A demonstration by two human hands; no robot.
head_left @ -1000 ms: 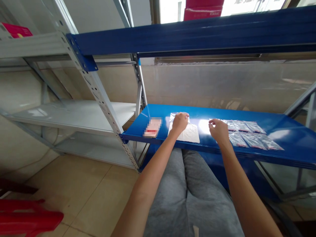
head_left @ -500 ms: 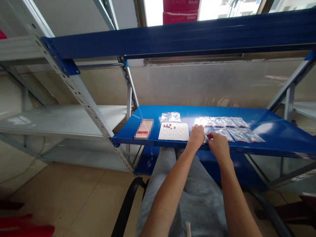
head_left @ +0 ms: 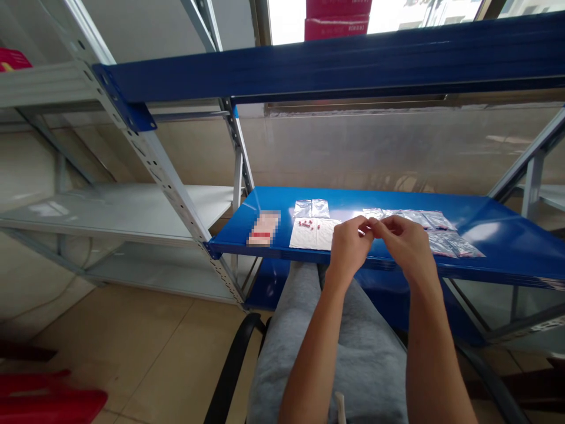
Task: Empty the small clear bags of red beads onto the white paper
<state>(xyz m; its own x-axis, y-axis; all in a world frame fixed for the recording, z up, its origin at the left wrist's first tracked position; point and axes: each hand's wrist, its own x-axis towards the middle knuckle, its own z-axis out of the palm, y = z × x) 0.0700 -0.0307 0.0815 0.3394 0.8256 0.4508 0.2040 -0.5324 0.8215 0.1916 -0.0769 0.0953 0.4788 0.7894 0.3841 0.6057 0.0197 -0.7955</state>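
My left hand (head_left: 351, 244) is raised above the front edge of the blue shelf, its fingers in a pinch. My right hand (head_left: 401, 238) meets it fingertip to fingertip, thumb and forefinger pinched too. Whatever lies between the fingertips is too small or hidden to make out. Left of my hands, a white paper napkin (head_left: 304, 240) carries several small dark-red pieces (head_left: 306, 224). Behind it lie two small clear plastic bags (head_left: 311, 208) side by side. More clear bags (head_left: 454, 244) with reddish edges lie in two rows to the right, partly covered by my right hand.
At the left of the blue shelf (head_left: 507, 241) lies a blurred-out pink and red item (head_left: 263, 228). A thick blue beam (head_left: 309, 73) crosses above, with red boxes (head_left: 338, 26) behind it. Metal uprights (head_left: 159, 159) frame the left side, beside grey shelves (head_left: 115, 212).
Both hands have lifted off the shelf and come together at the fingertips; before, they were lower and slightly apart by a small clear bag. The view has shifted slightly left.
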